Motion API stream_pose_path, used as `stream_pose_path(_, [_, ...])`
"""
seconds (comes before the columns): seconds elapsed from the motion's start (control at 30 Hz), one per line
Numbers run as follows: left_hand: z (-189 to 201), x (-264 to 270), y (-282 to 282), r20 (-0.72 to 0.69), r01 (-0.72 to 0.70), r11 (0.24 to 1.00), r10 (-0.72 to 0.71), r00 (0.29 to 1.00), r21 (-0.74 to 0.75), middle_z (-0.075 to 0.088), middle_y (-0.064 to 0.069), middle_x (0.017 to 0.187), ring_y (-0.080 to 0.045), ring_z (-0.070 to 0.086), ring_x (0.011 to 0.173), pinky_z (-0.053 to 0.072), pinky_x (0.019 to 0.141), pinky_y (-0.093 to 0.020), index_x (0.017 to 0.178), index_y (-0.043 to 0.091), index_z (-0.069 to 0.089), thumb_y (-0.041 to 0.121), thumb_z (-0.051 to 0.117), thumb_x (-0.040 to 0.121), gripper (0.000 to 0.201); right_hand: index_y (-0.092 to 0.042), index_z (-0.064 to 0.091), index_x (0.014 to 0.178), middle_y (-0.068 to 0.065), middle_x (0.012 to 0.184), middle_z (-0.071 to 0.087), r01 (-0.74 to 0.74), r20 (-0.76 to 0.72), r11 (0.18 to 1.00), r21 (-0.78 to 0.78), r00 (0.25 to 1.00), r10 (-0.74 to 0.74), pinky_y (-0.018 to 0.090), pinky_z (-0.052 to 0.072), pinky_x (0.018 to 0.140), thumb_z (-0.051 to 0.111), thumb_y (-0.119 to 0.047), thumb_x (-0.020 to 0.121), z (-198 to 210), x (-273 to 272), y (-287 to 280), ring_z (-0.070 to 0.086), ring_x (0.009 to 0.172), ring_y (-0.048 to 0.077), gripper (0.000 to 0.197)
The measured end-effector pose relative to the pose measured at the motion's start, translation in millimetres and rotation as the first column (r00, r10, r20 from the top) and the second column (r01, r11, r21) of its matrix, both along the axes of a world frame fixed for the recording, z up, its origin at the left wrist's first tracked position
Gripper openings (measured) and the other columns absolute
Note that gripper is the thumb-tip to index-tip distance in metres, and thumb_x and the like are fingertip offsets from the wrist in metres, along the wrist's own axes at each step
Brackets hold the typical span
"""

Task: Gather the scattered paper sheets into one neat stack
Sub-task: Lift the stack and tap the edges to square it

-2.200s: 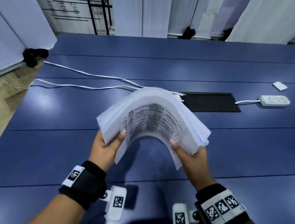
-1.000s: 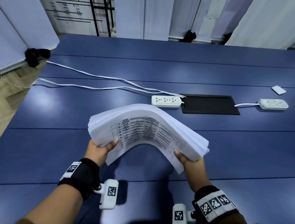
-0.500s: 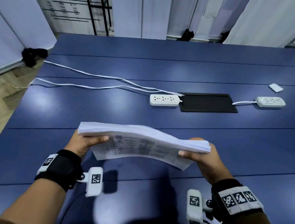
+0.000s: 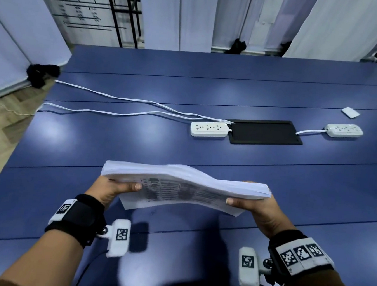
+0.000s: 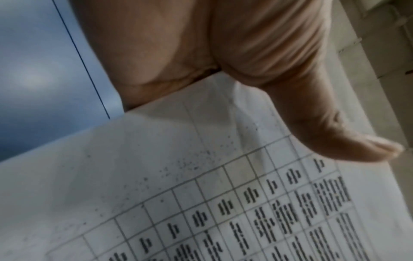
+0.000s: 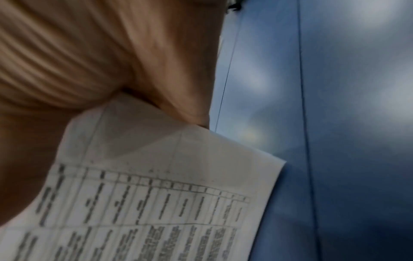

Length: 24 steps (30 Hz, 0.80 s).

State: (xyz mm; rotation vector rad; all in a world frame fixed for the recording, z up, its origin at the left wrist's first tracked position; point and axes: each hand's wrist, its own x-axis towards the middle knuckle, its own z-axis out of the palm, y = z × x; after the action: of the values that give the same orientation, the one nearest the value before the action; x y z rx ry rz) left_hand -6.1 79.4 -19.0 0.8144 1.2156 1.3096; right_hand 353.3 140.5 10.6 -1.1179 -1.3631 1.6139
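Observation:
A thick stack of white paper sheets printed with tables hangs nearly flat, a little above the blue table, near its front. My left hand grips the stack's left end, thumb on the near side. My right hand grips the right end the same way. One printed sheet droops from the stack's near side. The left wrist view shows my thumb lying on the printed sheet. In the right wrist view the sheet's corner sits under my palm. My other fingers are hidden behind the stack.
Beyond the stack lie a white power strip, a black inset panel, a second power strip and a small white pad. White cables trail off the table's left edge. Partition screens stand behind.
The stack was held arched and tilted up toward me; both hands have lowered it and flattened it out to nearly level. The hands have moved apart toward its ends.

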Motion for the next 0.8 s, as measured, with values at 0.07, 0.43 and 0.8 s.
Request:
stream_pose_path(0.07, [0.3,-0.6,0.2,0.008,-0.018,1.000,0.018,1.000,0.017,0.076,-0.004,0.085,-0.014,0.071,0.080,0.055,0.071,-0.021,0.079,0.012,0.078,0.037,0.098,0.019,0.068,-0.012,0.073,0.073,0.000,0.074,0.069,-0.007,-0.005,1.000,0.017,1.000,0.007,0.022,0.048,0.063,0.085,-0.008,0.053,3.9,-1.3,1.5,0.063,0.072,0.013,0.024])
stream_pose_path(0.43, [-1.6,7.6,-2.7,-0.031,-0.085,0.996,0.086,0.996,0.033,0.074,-0.013,0.096,-0.018,0.072,0.083,0.057,0.072,-0.026,0.092,0.006,0.072,0.023,0.097,0.029,0.071,-0.007,0.073,0.089,0.000,0.086,0.075,0.061,0.072,0.998,0.033,0.995,-0.063,0.022,0.054,0.069,0.086,0.004,0.051,30.8,-5.6,7.9,0.068,0.079,0.012,0.042])
stream_pose_path(0.8, [4.9,27.9,-6.5,-0.008,-0.135,0.990,0.136,0.991,0.026,0.075,-0.013,0.085,-0.019,0.071,0.074,0.058,0.067,-0.029,0.080,0.006,0.077,0.003,0.088,0.045,0.037,-0.022,0.046,0.119,0.002,0.110,0.064,-0.700,0.943,0.634,0.327,0.282,-0.176,0.035,0.037,0.066,0.055,-0.027,0.092,74.6,-130.8,-11.0,0.062,0.102,0.030,0.029])
